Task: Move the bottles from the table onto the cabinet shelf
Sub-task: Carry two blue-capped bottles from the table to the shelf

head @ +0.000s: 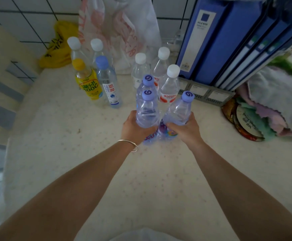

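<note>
My left hand [134,126] grips a clear bottle with a purple cap [147,110] near the middle of the speckled table [72,153]. My right hand [185,131] grips a second purple-capped bottle [178,111], tilted to the right. A third purple-capped bottle [147,84] stands just behind them. Three white-capped bottles [169,84] stand further back. At the back left stand a yellow drink bottle [87,82], a blue-capped water bottle [108,86] and two white-capped bottles [75,49]. The cabinet shelf is out of view.
Blue file boxes [228,46] lean at the back right over a grey organiser [207,96]. A pile of cloths [272,105] lies at the right edge. A white plastic bag [120,28] and a yellow bag [58,47] sit against the tiled wall.
</note>
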